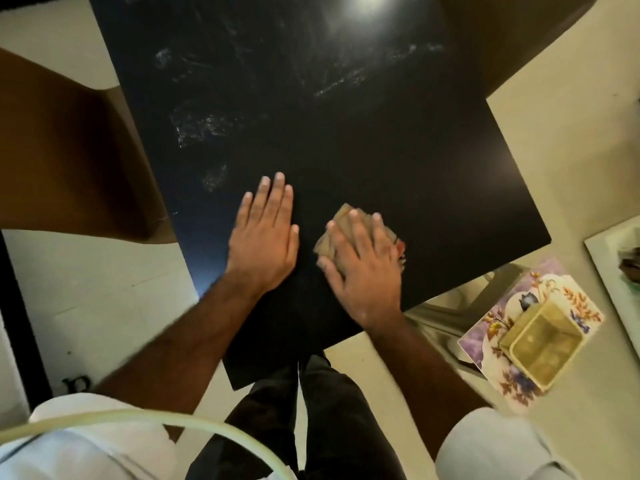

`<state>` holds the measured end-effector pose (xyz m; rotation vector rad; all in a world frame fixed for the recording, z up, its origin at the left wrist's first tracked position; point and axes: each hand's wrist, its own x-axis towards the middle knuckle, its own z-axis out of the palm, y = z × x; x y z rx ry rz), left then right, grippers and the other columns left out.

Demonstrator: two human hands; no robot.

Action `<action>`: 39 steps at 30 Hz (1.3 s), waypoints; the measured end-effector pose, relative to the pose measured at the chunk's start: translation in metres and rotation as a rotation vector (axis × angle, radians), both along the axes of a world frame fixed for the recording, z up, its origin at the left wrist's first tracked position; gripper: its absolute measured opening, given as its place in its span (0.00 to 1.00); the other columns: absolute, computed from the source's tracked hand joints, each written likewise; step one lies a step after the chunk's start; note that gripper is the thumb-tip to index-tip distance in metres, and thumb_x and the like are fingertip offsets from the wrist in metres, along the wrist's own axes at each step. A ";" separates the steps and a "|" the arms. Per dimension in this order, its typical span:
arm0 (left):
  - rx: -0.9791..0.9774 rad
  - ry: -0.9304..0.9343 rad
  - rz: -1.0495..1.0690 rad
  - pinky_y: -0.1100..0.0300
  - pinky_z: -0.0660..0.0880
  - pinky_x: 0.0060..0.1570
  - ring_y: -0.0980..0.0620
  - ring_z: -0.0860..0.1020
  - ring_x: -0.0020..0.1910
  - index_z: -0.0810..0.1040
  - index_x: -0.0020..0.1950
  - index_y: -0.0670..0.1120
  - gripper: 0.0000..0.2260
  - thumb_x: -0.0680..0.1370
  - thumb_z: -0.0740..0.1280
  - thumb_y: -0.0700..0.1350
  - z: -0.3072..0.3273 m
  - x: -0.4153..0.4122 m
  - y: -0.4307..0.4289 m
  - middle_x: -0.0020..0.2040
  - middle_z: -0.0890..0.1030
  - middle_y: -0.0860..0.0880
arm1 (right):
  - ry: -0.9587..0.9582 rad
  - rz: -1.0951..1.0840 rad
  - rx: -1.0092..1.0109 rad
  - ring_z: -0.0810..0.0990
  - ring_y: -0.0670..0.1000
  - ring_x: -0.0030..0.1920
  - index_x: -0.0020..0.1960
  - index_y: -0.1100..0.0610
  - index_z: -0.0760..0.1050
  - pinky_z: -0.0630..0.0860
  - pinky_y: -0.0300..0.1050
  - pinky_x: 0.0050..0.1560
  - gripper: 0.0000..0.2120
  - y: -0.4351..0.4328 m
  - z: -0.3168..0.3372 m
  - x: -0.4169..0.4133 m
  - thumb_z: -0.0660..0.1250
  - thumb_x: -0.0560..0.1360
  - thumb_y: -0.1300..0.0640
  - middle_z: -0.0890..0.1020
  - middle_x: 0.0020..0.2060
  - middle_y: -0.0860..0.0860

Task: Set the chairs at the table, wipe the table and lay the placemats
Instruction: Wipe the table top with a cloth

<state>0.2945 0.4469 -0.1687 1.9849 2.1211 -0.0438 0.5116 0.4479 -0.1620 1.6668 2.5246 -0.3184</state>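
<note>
A black square table (346, 140) fills the middle of the head view, with pale smears across its far half. My left hand (265, 237) lies flat on the tabletop near the front edge, fingers apart, holding nothing. My right hand (363, 265) presses down on a folded tan cloth (341, 220) just to the right of it; the cloth shows past my fingertips and thumb. A brown chair (69, 161) stands at the table's left side. Another brown chair (502, 32) stands at the far right corner. Flowered placemats (502, 306) lie stacked at the lower right.
A yellowish plastic box (540, 344) rests on the placemats, which sit on a pale stool or frame (450, 306) beside the table's near right corner. A white tray edge (616, 265) shows at the far right. Pale tiled floor surrounds the table.
</note>
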 end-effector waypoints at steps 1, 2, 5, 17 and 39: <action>-0.001 -0.002 0.005 0.41 0.48 0.87 0.44 0.43 0.89 0.47 0.90 0.43 0.33 0.88 0.51 0.55 -0.002 0.009 0.001 0.90 0.44 0.44 | -0.005 -0.061 0.023 0.48 0.63 0.89 0.88 0.40 0.56 0.60 0.70 0.82 0.33 0.020 0.000 0.012 0.53 0.86 0.31 0.55 0.89 0.51; -0.004 0.003 0.018 0.41 0.48 0.87 0.44 0.44 0.89 0.47 0.90 0.43 0.33 0.88 0.50 0.56 -0.002 0.014 0.002 0.90 0.44 0.44 | -0.005 -0.121 0.048 0.49 0.64 0.88 0.88 0.41 0.57 0.61 0.71 0.82 0.33 0.042 -0.001 0.024 0.53 0.86 0.31 0.57 0.88 0.52; -0.011 0.026 0.028 0.40 0.48 0.87 0.44 0.43 0.89 0.44 0.90 0.44 0.33 0.88 0.44 0.57 -0.004 0.018 0.007 0.90 0.43 0.45 | 0.048 -0.263 0.068 0.52 0.64 0.88 0.87 0.42 0.60 0.61 0.70 0.83 0.32 0.113 -0.003 0.043 0.52 0.86 0.31 0.59 0.88 0.51; -0.016 0.056 0.048 0.41 0.47 0.87 0.46 0.43 0.89 0.47 0.90 0.44 0.33 0.87 0.44 0.57 -0.007 0.024 0.003 0.90 0.44 0.45 | 0.096 0.099 -0.049 0.47 0.59 0.89 0.88 0.39 0.57 0.58 0.68 0.83 0.33 0.005 0.005 0.086 0.56 0.86 0.32 0.54 0.89 0.48; 0.121 -0.639 0.121 0.39 0.49 0.87 0.53 0.50 0.89 0.54 0.89 0.43 0.27 0.90 0.53 0.49 0.005 -0.003 -0.010 0.90 0.53 0.48 | 0.155 0.333 -0.070 0.47 0.64 0.89 0.88 0.44 0.60 0.52 0.66 0.85 0.32 -0.033 -0.010 -0.006 0.55 0.87 0.34 0.55 0.89 0.53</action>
